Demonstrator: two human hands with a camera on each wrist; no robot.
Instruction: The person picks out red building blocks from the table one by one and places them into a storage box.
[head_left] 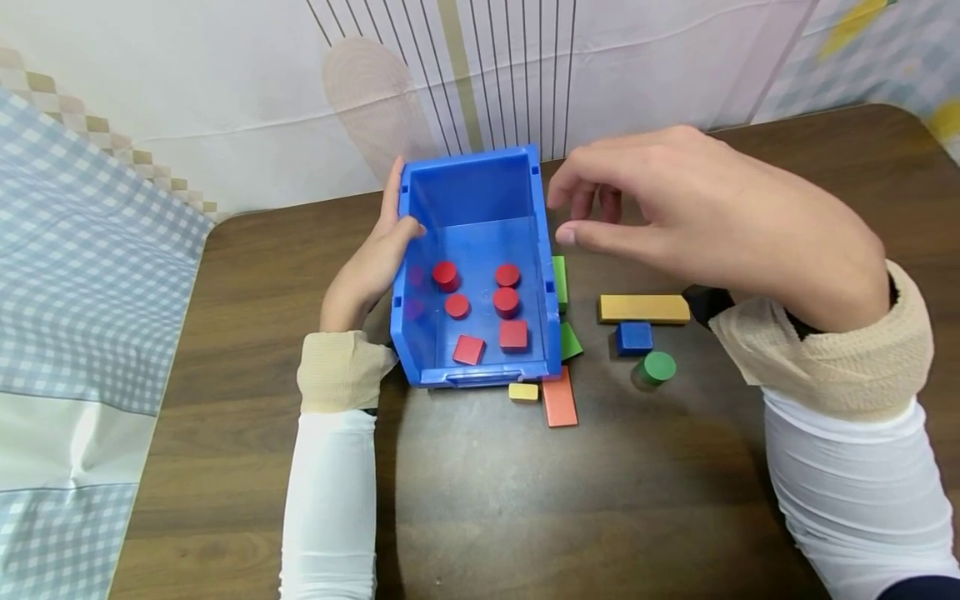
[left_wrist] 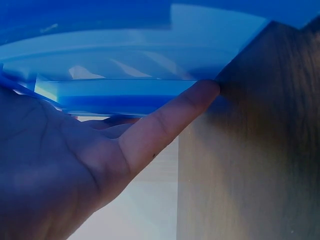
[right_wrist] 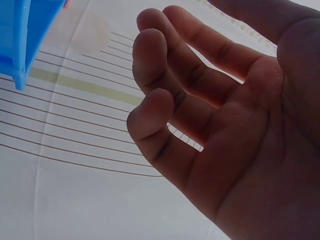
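A blue plastic bin [head_left: 468,187] stands on the dark wooden table [head_left: 480,483]. My left hand [head_left: 367,267] grips its left wall, thumb hooked over the rim and fingers along the outside. The left wrist view shows that hand [left_wrist: 75,170] pressed against the bin [left_wrist: 125,50]. Inside lie several red cylinders [head_left: 446,275] and two red square blocks [head_left: 513,335]. My right hand [head_left: 577,212] hovers above the table just right of the bin, fingers loosely bent, holding nothing. In the right wrist view its palm [right_wrist: 200,110] is empty and a corner of the bin [right_wrist: 20,40] shows.
Loose blocks lie right of and in front of the bin: green pieces [head_left: 559,279] against its wall, a long yellow block [head_left: 643,308], a blue cube [head_left: 634,337], a green cylinder [head_left: 657,367], a small yellow block [head_left: 522,391], an orange slab [head_left: 559,397]. Patterned cloth hangs behind.
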